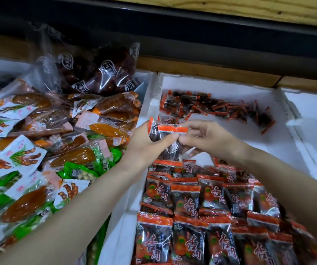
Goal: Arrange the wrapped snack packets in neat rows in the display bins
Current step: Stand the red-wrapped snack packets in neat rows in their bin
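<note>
Both my hands hold a small stack of orange-edged dark snack packets (pixel 165 131) above the middle white foam bin (pixel 228 85). My left hand (pixel 148 144) grips the stack from the left, thumb across its front. My right hand (pixel 207 138) pinches the stack's right end. Below the hands, orange-and-black packets (pixel 188 205) lie in neat overlapping rows in the bin's near half. At the bin's far end a row of the same packets (pixel 211 108) stands on edge. Bare white bin floor shows between the two groups.
The left bin holds a loose heap of mixed snacks (pixel 39 140): white, green and clear orange packets, with dark red clear bags (pixel 100 73) at the back. Another white foam bin (pixel 310 115) lies at the right. A dark shelf ledge (pixel 192 35) runs behind the bins.
</note>
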The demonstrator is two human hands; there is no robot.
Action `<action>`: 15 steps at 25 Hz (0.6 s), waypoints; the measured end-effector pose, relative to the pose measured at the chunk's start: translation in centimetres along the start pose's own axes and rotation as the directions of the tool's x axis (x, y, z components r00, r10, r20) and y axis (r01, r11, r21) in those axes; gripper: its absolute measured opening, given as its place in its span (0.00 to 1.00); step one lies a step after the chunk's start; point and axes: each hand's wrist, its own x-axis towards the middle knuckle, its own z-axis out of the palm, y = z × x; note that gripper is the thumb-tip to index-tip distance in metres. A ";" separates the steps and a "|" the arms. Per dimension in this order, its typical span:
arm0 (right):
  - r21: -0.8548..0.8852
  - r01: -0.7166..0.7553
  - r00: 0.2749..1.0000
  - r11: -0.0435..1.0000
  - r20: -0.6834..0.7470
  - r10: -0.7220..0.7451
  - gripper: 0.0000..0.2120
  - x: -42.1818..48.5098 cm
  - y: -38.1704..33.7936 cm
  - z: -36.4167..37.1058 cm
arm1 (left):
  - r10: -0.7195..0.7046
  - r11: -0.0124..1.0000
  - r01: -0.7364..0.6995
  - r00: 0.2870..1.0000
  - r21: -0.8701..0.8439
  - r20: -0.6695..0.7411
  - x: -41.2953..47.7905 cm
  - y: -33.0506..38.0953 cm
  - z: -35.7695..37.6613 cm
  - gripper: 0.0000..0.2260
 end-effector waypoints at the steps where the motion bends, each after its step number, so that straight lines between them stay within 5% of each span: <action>1: -0.026 -0.027 1.000 0.999 0.000 0.027 0.17 -0.4 -0.1 0.0 | 0.016 1.000 -0.016 1.000 0.001 -0.001 0.0 -0.2 0.3 0.06; 6: -0.059 -0.144 0.976 0.988 -0.172 0.132 0.27 -1.3 1.1 0.8 | 0.055 0.990 -0.058 0.998 0.125 0.026 -0.2 -0.6 2.0 0.20; 10: -0.009 -0.163 0.968 0.987 -0.197 0.158 0.06 -1.6 1.8 -1.3 | 0.005 0.997 -0.007 1.000 -0.075 -0.023 -0.1 0.3 1.1 0.10; 12: -0.068 -0.159 0.940 0.985 -0.314 0.130 0.01 -0.9 2.7 -3.0 | -0.021 0.994 0.004 0.988 0.105 0.153 0.1 0.7 0.0 0.08; 15: -0.210 -0.184 0.954 0.960 -0.275 0.123 0.07 0.4 4.2 -3.8 | -0.254 0.924 0.032 0.798 0.382 0.547 -0.1 0.4 -0.1 0.13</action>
